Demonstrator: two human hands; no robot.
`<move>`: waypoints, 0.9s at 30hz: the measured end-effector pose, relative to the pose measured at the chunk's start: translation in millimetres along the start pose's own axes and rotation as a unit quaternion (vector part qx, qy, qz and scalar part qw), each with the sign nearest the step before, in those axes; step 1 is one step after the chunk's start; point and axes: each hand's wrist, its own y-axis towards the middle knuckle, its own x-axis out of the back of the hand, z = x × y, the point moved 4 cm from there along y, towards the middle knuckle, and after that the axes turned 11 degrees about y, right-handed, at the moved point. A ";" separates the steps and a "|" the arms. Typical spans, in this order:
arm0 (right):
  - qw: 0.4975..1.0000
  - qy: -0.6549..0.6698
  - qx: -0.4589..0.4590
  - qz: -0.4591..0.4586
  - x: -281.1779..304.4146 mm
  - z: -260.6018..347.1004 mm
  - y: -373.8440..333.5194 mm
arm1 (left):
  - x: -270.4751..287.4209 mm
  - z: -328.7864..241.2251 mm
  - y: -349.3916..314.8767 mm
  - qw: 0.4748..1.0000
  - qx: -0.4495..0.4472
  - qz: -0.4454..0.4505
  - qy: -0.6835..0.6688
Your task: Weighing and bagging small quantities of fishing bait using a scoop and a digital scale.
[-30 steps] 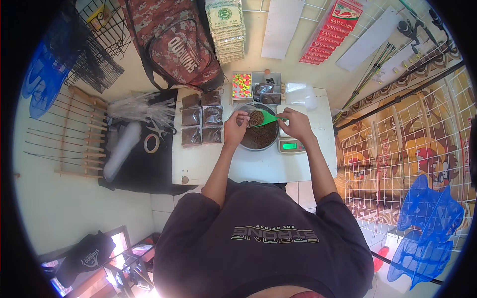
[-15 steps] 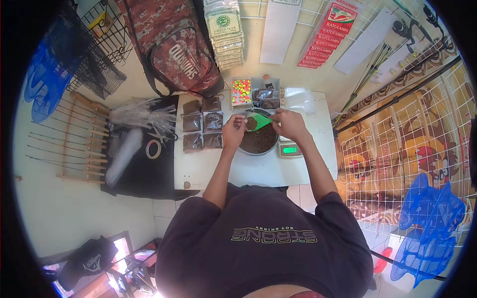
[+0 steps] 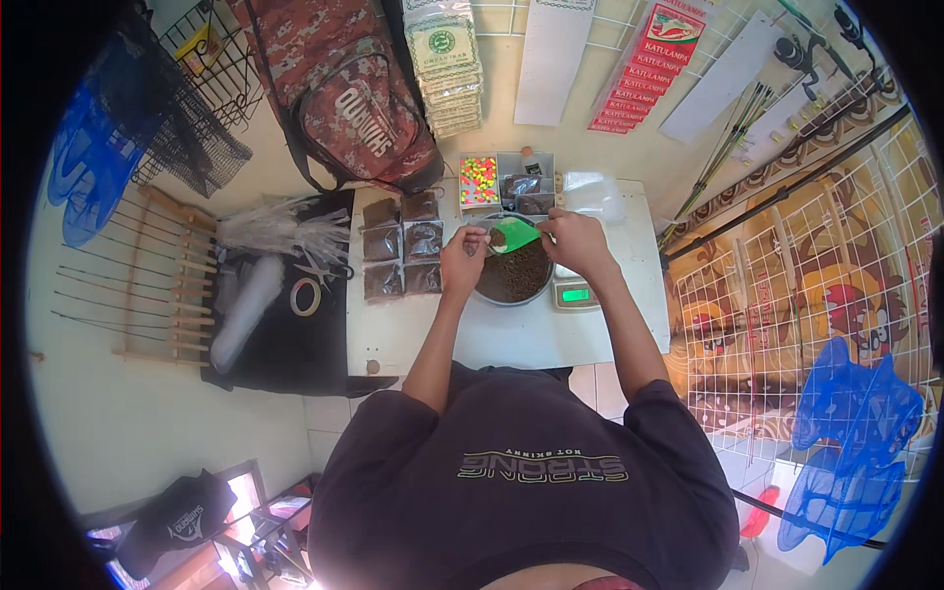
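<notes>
A round metal bowl (image 3: 510, 302) of dark brown crumbly material stands in the middle of the white table. Over its far right rim, my right hand (image 3: 575, 243) is closed on the handle of a green scoop (image 3: 521, 233). The scoop tilts toward the left, with a little brown material at its tip. My left hand (image 3: 462, 260) is at the bowl's left rim, fingers pinching what looks like a small clear plastic bag at the scoop's tip. A digital scale (image 3: 577, 296) with a green lit display stands right of the bowl.
Several filled clear packets (image 3: 382, 243) lie in rows at left. Behind the bowl sits a divided box (image 3: 479, 183) with bright pellets and dark packets; clear bags (image 3: 595, 199) lie beside it. A tape roll (image 3: 305, 296) and scissors (image 3: 317, 267) rest on a black surface farther left.
Less brown material shows on the green scoop now, and more of its green surface is bare. Both hands have stayed nearly in place.
</notes>
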 end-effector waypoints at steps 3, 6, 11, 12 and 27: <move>0.999 -0.005 0.023 -0.040 1.0 -0.2 -1.4 | -0.9 -1.7 0.7 1.000 0.000 0.006 -0.009; 0.999 -0.005 0.023 -0.045 2.1 1.0 -1.9 | -0.8 -3.5 0.6 1.000 -0.003 0.009 -0.011; 1.000 0.009 -0.005 -0.020 8.6 2.1 -2.9 | -3.0 0.3 1.3 1.000 0.000 0.011 -0.008; 1.000 0.009 -0.010 -0.015 9.0 0.0 -3.4 | -2.8 0.5 1.6 1.000 -0.002 0.008 -0.005; 0.997 -0.017 -0.080 -0.013 -36.8 -48.4 -13.3 | 1.1 -0.7 3.8 0.999 0.004 0.001 -0.037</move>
